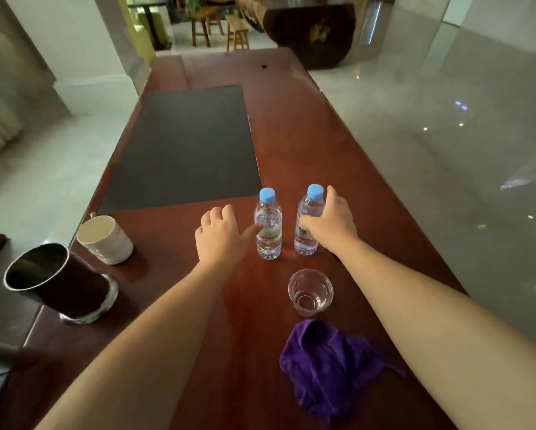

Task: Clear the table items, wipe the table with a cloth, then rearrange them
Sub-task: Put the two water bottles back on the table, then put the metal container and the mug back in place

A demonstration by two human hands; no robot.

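A: Bottles, 2 of them, are standing upright side by side mid-worktop, just apart. Left bottle [268,225] and right bottle [307,221] are both clear ribbed plastic w/ light blue screw caps, water showing through, petal-shaped bases.

B: Hands?

A: Right hand [332,225] is wrapping the right bottle around its upper body, thumb on the near side, fingers round the far side. Left hand [221,232] is sitting loosely open beside the left bottle, fingers curled, thumb tip touching or nearly touching its label; can't tell which. Not gripping it.

B: Rest of the stuff?

A: Clear plastic cup [310,291] is standing nearer the person, just below the bottles, thin-walled, tapering, looks empty. Purple cloth [325,367] is lying crumpled nearer still, soft, wrinkly, between the forearms. At the left edge a white ceramic mug [105,238] is standing, cream inside, glazed. Next to it a dark cylindrical container [57,282] w/ a shiny metal rim and base, glossy.

B: Surface?

A: Worktop [307,135] is reddish-brown polished wood, long, reflecting light. A dark grey mat [186,147], matte, fine-textured, rectangular, is lying flat on the far left part, its near corner close to the left bottle's cap in view. Floor [446,119] around is pale glossy tile.
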